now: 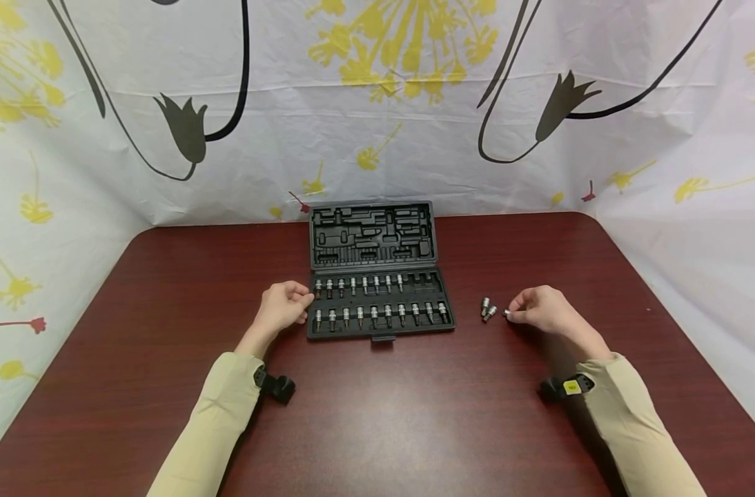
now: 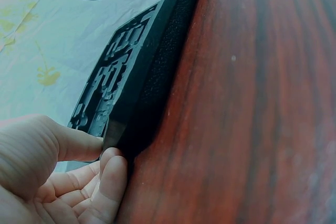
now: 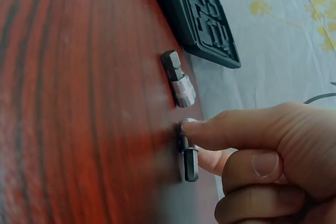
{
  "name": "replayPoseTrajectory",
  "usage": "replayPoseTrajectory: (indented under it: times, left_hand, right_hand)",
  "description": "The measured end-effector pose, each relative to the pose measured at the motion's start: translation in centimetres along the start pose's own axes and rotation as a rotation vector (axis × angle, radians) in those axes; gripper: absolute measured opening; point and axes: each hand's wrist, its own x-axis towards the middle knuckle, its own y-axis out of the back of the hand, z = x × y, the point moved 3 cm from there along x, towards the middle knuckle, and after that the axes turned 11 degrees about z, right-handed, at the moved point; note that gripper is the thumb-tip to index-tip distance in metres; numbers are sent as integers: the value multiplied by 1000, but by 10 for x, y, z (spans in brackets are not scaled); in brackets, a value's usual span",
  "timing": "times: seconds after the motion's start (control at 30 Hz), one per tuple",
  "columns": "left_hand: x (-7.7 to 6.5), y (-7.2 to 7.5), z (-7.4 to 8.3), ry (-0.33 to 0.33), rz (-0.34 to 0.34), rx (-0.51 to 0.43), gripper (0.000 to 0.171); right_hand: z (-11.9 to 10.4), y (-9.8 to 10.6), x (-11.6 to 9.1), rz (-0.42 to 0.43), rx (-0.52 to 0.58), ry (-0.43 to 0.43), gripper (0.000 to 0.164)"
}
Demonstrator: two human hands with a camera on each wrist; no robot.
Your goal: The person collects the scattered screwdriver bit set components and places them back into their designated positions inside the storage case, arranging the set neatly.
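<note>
An opened black socket case (image 1: 371, 301) lies on the table, holding two rows of bit sockets; a few slots at the back row's right end are bare. My left hand (image 1: 284, 304) grips the case's left edge, its thumb and fingertips (image 2: 111, 174) pinching the corner in the left wrist view. To the right of the case, my right hand (image 1: 541, 308) pinches a bit socket (image 3: 190, 165) between thumb and finger, its dark hex tip showing close over the table. Two more bit sockets (image 1: 489, 314) lie just left of that hand.
The case's lid (image 1: 373, 238) stands raised at the back, moulded with recesses. A dark red wooden table (image 1: 377, 428) bears everything. Behind it hangs a white cloth (image 1: 415, 172) printed with flowers. Each wrist wears a small black camera (image 1: 281, 388).
</note>
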Motion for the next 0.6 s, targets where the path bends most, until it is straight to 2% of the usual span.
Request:
replayPoseTrajectory:
  times: [0.3, 0.6]
  left_hand:
    - [-1, 0, -1, -5, 1, 2, 16]
    - [0, 0, 0, -8, 0, 2, 16]
  right_hand:
    - [-3, -4, 1, -23, -16, -4, 15]
    - [-1, -5, 4, -13, 4, -90, 20]
